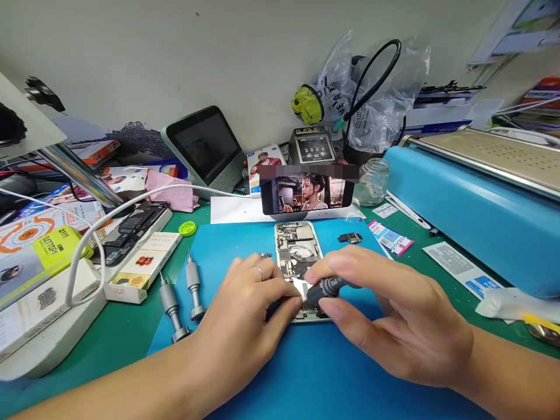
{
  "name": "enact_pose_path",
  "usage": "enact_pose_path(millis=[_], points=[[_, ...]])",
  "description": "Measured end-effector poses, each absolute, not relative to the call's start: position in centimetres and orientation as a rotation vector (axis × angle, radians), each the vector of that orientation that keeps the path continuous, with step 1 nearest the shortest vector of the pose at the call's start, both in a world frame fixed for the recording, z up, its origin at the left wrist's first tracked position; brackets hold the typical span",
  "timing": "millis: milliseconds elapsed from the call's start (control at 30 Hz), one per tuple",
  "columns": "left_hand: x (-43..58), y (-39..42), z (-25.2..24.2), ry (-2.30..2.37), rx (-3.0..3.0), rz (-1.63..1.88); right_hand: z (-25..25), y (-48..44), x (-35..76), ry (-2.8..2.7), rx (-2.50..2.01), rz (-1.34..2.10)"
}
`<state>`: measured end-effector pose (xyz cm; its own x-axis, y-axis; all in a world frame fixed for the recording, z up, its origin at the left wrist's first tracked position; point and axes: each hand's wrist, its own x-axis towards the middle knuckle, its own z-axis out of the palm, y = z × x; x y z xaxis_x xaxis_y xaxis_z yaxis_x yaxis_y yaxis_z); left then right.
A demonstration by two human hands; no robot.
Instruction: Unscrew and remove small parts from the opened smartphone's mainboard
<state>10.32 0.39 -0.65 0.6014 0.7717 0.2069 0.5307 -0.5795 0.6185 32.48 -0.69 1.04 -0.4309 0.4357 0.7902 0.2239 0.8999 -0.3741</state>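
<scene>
A smartphone with its back off and inner parts bare [301, 249] lies upright in the picture on the blue mat [280, 367]. My left hand [251, 306] rests over its lower left side, thumb and forefinger pressed together at a small white piece [301, 287]. What else those fingers hold is hidden. Coming from the right, my right hand [394, 309] grips a dark, ridged, cylindrical tool [326, 290] between thumb and fingers. Its end meets the white piece over the phone's lower half. The tool's tip cannot be made out.
Two grey precision screwdrivers [192, 286] stand left of my left hand. Behind the phone, another phone [308, 195] plays a video. A small dark phone part [350, 238] lies right. Boxes [142, 262] and a white cable [72, 268] crowd the left; a blue machine [459, 216] stands right.
</scene>
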Motion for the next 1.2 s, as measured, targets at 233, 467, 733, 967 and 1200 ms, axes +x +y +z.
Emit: enact_pose_path(millis=[233, 467, 733, 967, 1200], points=[[10.4, 0.5, -0.7, 1.035, 2.247, 0.663, 1.0, -0.7, 32.5, -2.025, -0.475, 0.227], [10.4, 0.7, 0.2, 0.965, 1.835, 0.927, 0.4, -1.1, 32.5, -1.772, -0.647, 0.247], [10.6, 1.1, 0.2, 0.933, 1.579, 0.908, 1.1, -1.4, 32.0, -1.671, -0.666, 0.229], [10.5, 1.1, 0.1, 0.917, 1.582, 0.907, 1.2, -1.2, 32.5, -1.659, -0.696, 0.149], [10.5, 1.2, 0.0, 0.933, 1.573, 0.883, 1.9, -0.1, 33.3, -1.772, -0.635, 0.048]])
